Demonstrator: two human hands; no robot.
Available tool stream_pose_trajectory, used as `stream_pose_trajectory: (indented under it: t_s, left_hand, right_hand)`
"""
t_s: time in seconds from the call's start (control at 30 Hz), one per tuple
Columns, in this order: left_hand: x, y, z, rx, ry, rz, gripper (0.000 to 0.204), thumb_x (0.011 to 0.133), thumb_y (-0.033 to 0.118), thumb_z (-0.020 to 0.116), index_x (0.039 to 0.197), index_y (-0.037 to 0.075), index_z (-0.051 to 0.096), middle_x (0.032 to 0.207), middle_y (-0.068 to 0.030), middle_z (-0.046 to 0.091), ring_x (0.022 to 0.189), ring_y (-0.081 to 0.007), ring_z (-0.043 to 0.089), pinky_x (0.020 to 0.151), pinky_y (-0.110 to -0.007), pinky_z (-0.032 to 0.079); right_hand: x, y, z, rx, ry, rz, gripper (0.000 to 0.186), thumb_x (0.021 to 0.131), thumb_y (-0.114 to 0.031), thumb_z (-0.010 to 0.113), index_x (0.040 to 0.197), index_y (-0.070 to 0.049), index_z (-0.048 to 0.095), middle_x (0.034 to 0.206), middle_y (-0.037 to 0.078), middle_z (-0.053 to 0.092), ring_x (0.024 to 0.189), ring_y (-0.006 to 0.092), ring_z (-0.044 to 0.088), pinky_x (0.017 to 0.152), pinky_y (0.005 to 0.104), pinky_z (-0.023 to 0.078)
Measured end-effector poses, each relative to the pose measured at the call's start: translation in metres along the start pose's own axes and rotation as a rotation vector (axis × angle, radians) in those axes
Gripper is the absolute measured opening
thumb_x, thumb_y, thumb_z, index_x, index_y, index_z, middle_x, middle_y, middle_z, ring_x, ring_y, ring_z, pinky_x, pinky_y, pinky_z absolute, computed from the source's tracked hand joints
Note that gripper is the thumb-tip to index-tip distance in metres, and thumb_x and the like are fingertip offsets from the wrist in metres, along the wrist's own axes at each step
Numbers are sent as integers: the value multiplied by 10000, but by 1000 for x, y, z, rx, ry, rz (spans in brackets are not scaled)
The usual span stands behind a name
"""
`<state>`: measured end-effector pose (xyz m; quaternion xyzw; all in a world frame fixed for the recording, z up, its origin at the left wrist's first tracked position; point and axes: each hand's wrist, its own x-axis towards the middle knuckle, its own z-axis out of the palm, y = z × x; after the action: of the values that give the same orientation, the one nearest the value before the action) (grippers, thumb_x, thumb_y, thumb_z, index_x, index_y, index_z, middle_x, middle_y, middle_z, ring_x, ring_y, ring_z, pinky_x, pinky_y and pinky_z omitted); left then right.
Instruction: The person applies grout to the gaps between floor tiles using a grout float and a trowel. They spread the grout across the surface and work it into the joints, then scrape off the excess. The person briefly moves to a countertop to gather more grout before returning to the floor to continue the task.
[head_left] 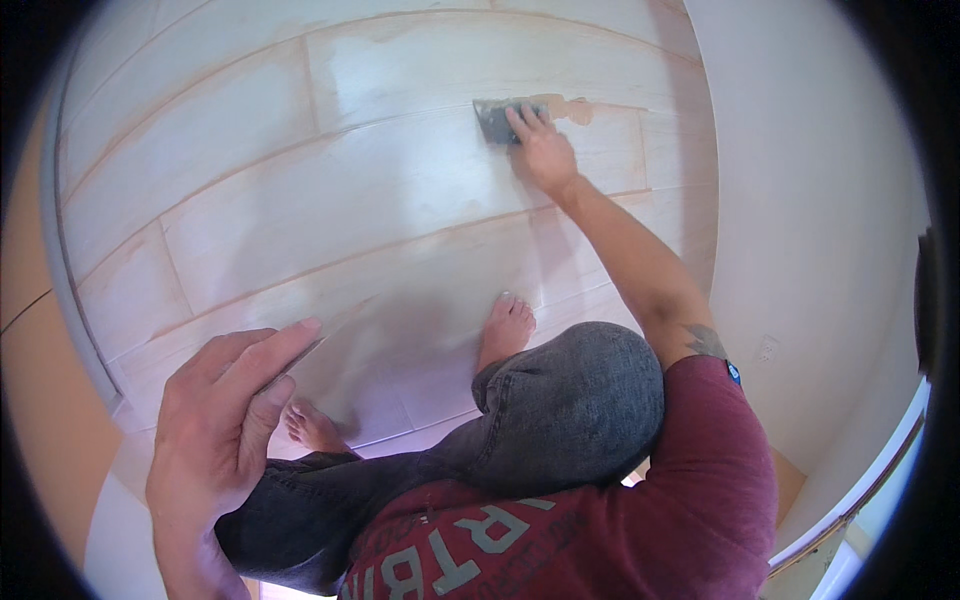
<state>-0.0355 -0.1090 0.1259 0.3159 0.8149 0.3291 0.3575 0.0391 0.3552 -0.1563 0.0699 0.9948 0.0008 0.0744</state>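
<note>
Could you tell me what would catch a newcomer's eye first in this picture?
First, the right hand, stretched far out at upper centre and pressing a flat grey scraper against the pale tiled floor, beside a tan smear of filler on a joint. Next, the left hand, raised large at lower left with fingers straight and holding nothing that shows. Between them are two bare feet and a bent knee in grey jeans.

Right hand (541, 148) stretched far forward, fingers flat in a pressing grip; left hand (222, 420) raised, open

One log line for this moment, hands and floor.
right hand: pressing grey scraper on tiled floor | left hand: raised, empty | tan patch beside scraper
</note>
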Motion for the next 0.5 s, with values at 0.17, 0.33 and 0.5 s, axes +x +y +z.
stream_pose_trajectory:
  t_s: [0.17, 0.33, 0.5]
  left_hand:
    - [0, -7, -12, 7, 33, -38, 329, 1018, 122, 608, 1320, 34, 702, 1088, -218, 728, 1006, -395, 695, 901, -432, 534]
    - [0, -16, -12, 59, 93, -141, 323, 1004, 109, 639, 1314, 59, 715, 922, -199, 678, 821, -374, 643, 773, -408, 513]
    - [2, -12, -11, 48, 99, -111, 309, 1033, 139, 619, 1315, 51, 710, 890, -189, 660, 789, -361, 624, 758, -405, 501]
  right_hand:
    - [0, 44, -13, 58, -225, 212, 472, 972, -233, 612, 1440, -181, 638, 1359, 150, 698, 1243, 364, 668, 966, 530, 572]
    - [31, 159, -3, 68, -47, 627, 475, 963, -303, 561, 1388, -136, 691, 1221, 264, 730, 1157, 431, 700, 1000, 522, 544]
    - [37, 155, 14, 220, -107, 767, 631, 948, -584, 627, 1230, -36, 765, 1220, 252, 743, 1212, 426, 685, 1010, 504, 538]
